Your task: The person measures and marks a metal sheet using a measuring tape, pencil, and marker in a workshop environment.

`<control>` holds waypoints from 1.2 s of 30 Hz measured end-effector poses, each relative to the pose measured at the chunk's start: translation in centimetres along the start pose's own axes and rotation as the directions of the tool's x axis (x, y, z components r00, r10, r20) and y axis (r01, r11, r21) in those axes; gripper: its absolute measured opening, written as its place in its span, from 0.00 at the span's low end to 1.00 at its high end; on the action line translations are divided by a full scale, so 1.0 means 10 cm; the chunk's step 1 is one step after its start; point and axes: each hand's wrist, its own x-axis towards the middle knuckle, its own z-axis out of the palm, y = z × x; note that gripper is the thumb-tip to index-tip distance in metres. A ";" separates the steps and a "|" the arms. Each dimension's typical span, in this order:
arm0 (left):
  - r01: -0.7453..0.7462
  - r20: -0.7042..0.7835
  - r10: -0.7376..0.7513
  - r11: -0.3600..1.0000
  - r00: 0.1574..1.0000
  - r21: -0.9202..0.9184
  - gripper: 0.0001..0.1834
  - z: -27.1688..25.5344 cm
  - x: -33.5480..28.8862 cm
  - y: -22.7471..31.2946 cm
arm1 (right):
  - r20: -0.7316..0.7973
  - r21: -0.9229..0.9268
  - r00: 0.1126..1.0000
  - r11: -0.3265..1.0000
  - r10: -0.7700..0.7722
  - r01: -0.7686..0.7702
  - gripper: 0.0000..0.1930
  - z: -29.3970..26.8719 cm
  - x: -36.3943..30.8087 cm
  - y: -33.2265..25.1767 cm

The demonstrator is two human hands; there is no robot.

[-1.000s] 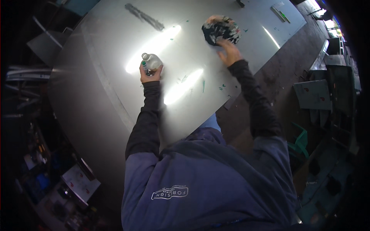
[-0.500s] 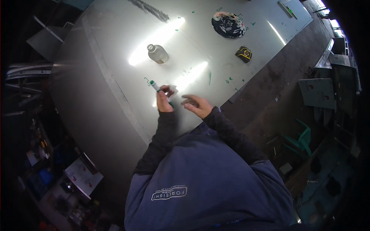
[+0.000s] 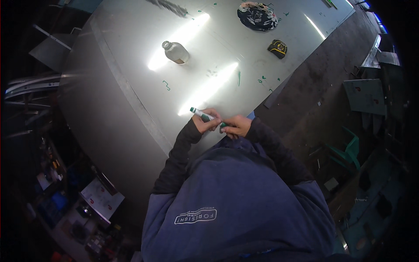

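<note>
Close to my body, at the table's near edge, both hands meet over a white and green marker [image 3: 200, 114]. My left hand [image 3: 207, 124] is closed round its barrel, with the green back end pointing up and left. The fingers of my right hand [image 3: 238, 125] pinch the marker's green cap [image 3: 223, 125] at the other end. Whether the cap is seated or loose is hidden by the fingers. Ahead of my hands, a clear bottle [image 3: 176, 53] with an open neck lies or leans on the tabletop; its exact pose is hard to tell.
The pale metal table [image 3: 144, 87] carries green marker lines and bright light reflections. Further off are a black and yellow tape measure [image 3: 277, 49] and a dark floral cloth cap [image 3: 257, 17]. On the floor to the right stands a green plastic chair [image 3: 349, 150].
My hands have come together nearer my body. The right hand, apart and open before, now grips the marker's cap end. The view has shifted slightly.
</note>
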 end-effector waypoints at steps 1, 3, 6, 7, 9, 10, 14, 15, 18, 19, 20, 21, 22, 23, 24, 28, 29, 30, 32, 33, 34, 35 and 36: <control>0.000 0.004 0.000 1.000 1.000 0.003 0.08 0.02 0.02 -0.02 | -0.002 -0.026 1.000 0.999 -0.029 0.029 0.11 0.04 0.01 0.07; -0.009 -0.073 0.002 0.995 0.997 -0.096 0.10 0.10 0.07 -0.07 | -0.008 -0.051 0.998 0.997 -0.060 0.060 0.10 0.10 0.00 0.19; 0.002 -0.364 -0.007 1.000 0.931 -0.013 0.16 0.26 0.18 0.08 | -0.364 -0.623 0.897 0.782 -0.250 -0.034 0.13 0.16 -0.02 0.02; 0.002 -0.362 -0.007 1.000 0.932 -0.012 0.16 0.28 0.21 0.13 | -0.407 -0.660 0.905 0.725 -0.122 -0.199 0.14 0.14 -0.07 -0.26; -0.023 -0.458 -0.002 0.999 0.889 -0.049 0.18 0.29 0.27 0.22 | -0.463 -0.681 0.886 0.639 0.002 -0.357 0.15 0.10 -0.13 -0.49; -0.061 -0.455 0.041 0.998 0.889 -0.030 0.18 0.27 0.30 0.25 | -0.458 -0.672 0.889 0.659 -0.009 -0.339 0.15 0.04 -0.14 -0.54; -0.286 -0.606 0.244 0.958 0.757 0.028 0.18 0.13 0.20 0.40 | -0.526 -0.689 0.748 0.719 -0.405 -0.095 0.17 -0.73 0.05 -0.33; -0.328 -0.640 0.301 0.941 0.707 0.081 0.17 0.06 0.12 0.42 | -0.569 -0.755 0.600 0.646 -0.562 -0.112 0.16 -1.09 0.16 -0.27; -0.324 -0.745 0.308 0.937 0.592 0.131 0.15 -0.08 -0.20 0.43 | -0.638 -0.765 0.443 0.447 -0.630 -0.464 0.37 -2.22 0.58 -0.32; -0.311 -0.781 0.286 0.942 0.556 0.124 0.14 -0.06 -0.31 0.46 | -0.615 -0.763 0.394 0.390 -0.683 -0.516 0.41 -2.55 0.74 -0.29; -0.262 -0.800 0.260 0.956 0.541 0.133 0.14 -0.03 -0.42 0.45 | -0.566 -0.784 0.345 0.360 -0.748 -0.506 0.40 -2.86 0.88 -0.22; -0.258 -0.815 0.250 0.958 0.522 0.128 0.14 -0.03 -0.55 0.39 | -0.589 -0.763 0.388 0.329 -0.708 -0.557 0.40 -3.09 1.00 -0.21; -0.240 -0.824 0.245 0.961 0.511 0.137 0.14 -0.05 -0.62 0.31 | -0.666 -0.720 0.445 0.358 -0.599 -0.595 0.35 -3.33 1.07 -0.17; -0.217 -0.835 0.238 0.965 0.495 0.147 0.13 -0.07 -0.73 0.24 | -0.684 -0.687 0.457 0.292 -0.569 -0.666 0.29 -3.47 1.15 -0.20; -0.202 -0.857 0.221 0.969 0.465 0.140 0.14 -0.05 -0.79 0.18 | -0.671 -0.714 0.481 0.315 -0.565 -0.626 0.27 -3.57 1.16 -0.18; -0.198 -0.932 0.111 0.979 0.345 0.043 0.15 -0.10 -1.10 -0.19 | -0.610 -0.790 0.609 0.324 -0.507 -0.521 0.23 -2.51 1.03 -0.49; -0.207 -0.931 0.110 0.978 0.349 0.038 0.15 -0.11 -1.05 -0.22 | -0.594 -0.800 0.640 0.280 -0.487 -0.530 0.22 -2.15 0.87 -0.44; -0.220 -0.936 0.080 0.975 0.343 0.003 0.15 -0.11 -1.01 -0.25 | -0.534 -0.827 0.649 0.173 -0.542 -0.536 0.19 -1.82 0.76 -0.19; -0.236 -0.941 0.045 0.971 0.335 -0.038 0.15 -0.11 -0.97 -0.26 | -0.658 -0.741 0.692 0.423 -0.298 -0.522 0.17 -1.18 0.60 -0.14; -0.240 -0.935 0.043 0.970 0.351 -0.046 0.15 -0.10 -0.92 -0.22 | -0.699 -0.689 0.693 0.427 -0.177 -0.586 0.18 -1.03 0.59 -0.13; -0.239 -0.932 0.045 0.970 0.361 -0.046 0.15 -0.10 -0.90 -0.20 | -0.700 -0.688 0.691 0.427 -0.178 -0.587 0.18 -0.94 0.65 -0.06; -0.245 -0.929 0.049 0.969 0.366 -0.045 0.15 -0.10 -0.85 -0.17 | -0.722 -0.616 0.689 0.514 -0.066 -0.597 0.18 -0.89 0.71 0.00; -0.255 -0.910 0.082 0.966 0.407 -0.027 0.14 -0.09 -0.81 -0.13 | -0.727 -0.532 0.685 0.591 0.047 -0.606 0.18 -0.86 0.74 0.11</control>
